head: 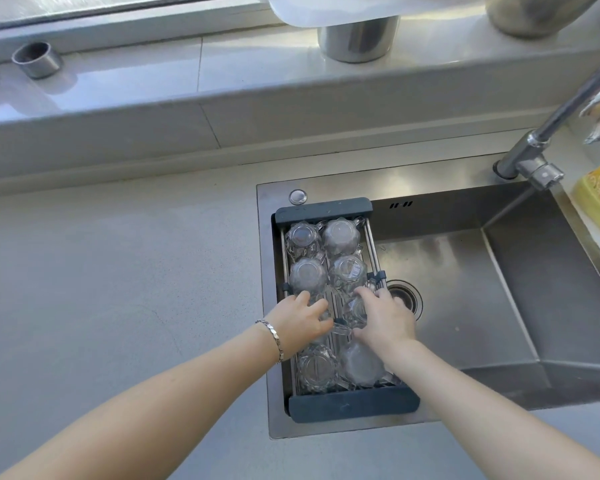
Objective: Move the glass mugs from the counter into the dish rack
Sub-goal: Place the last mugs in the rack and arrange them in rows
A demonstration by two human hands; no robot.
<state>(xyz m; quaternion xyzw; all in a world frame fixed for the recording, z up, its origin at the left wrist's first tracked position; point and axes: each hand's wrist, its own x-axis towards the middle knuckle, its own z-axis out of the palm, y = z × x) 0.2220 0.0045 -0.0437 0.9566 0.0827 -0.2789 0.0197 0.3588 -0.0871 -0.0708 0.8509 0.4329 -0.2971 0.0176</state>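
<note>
Both hands (305, 318) (385, 317) on glass mugs (355, 311) in dish rack (352, 405), grip prob. closed.

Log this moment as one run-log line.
left hand: on mug | right hand: on mug | dish rack: over sink, mugs inverted

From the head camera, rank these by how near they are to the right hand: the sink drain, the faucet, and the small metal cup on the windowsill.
Measured from the right hand:
1. Sink drain: just beyond the hand's fingers, in the basin.
2. Faucet: at the sink's back right corner.
3. Small metal cup: far left on the windowsill.
</note>
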